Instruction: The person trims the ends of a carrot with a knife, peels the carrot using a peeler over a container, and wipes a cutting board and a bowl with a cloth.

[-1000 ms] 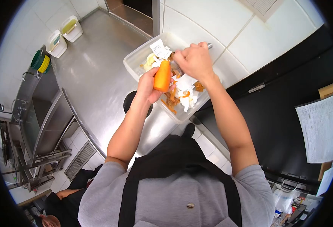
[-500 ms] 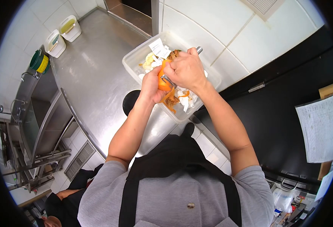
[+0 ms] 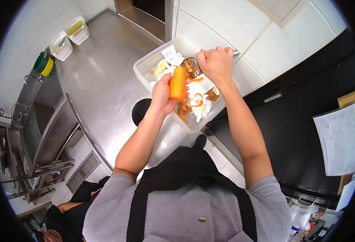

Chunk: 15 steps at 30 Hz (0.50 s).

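My left hand (image 3: pixel 161 94) is closed around a thick, peeled-looking orange carrot (image 3: pixel 178 82), held tilted over a translucent plastic bin (image 3: pixel 155 52). My right hand (image 3: pixel 217 64) grips a metal peeler (image 3: pixel 236 53); its handle end sticks out past my fist and its head points toward the carrot, apart from it. Below both hands the bin holds orange peel strips (image 3: pixel 198 101), crumpled white paper (image 3: pixel 199 111), a printed slip (image 3: pixel 172 55) and brown food scraps (image 3: pixel 188 69).
The bin sits at the right end of a steel counter (image 3: pixel 105 60), near a round black opening (image 3: pixel 141 111). Two white tubs (image 3: pixel 77 31) and a green bucket (image 3: pixel 44 64) stand far left by the sink (image 3: pixel 42 115). Another person (image 3: pixel 70 213) is at lower left.
My right hand and the peeler have moved up and right, away from the carrot. More of the carrot's smooth side now shows in my left hand.
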Tool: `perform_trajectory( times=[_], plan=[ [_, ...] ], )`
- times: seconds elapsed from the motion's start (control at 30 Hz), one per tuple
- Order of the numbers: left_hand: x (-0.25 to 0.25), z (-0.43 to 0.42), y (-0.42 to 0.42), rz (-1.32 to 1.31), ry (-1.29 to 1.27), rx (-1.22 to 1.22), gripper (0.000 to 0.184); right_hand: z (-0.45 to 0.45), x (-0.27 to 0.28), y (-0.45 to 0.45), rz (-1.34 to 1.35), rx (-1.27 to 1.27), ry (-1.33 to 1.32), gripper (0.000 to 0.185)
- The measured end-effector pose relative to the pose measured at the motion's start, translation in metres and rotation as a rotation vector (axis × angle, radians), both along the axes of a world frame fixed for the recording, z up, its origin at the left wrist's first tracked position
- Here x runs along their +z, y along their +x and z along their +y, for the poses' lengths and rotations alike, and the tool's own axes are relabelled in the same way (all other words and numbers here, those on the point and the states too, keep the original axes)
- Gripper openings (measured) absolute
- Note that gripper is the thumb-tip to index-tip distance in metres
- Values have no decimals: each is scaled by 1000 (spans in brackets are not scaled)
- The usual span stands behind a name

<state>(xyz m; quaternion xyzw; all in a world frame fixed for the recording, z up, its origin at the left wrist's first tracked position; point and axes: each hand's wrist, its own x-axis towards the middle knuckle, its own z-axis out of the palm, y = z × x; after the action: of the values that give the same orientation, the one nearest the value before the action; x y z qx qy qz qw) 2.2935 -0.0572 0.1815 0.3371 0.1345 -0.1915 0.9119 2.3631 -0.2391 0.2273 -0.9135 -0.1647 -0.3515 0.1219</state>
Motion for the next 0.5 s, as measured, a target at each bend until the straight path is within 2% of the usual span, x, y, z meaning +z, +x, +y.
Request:
perform_trajectory(
  times=[0.13, 0.2, 0.5],
  plan=[
    [-16, -5, 8, 61, -39, -1, 36, 6, 5, -19, 75, 148, 20, 40],
    [-19, -8, 8, 37, 15, 20, 38, 18, 5, -32, 97, 329, 14, 40],
    [0, -14, 1, 23, 67, 29, 34, 27, 6, -41, 151, 396, -35, 39]
  ],
)
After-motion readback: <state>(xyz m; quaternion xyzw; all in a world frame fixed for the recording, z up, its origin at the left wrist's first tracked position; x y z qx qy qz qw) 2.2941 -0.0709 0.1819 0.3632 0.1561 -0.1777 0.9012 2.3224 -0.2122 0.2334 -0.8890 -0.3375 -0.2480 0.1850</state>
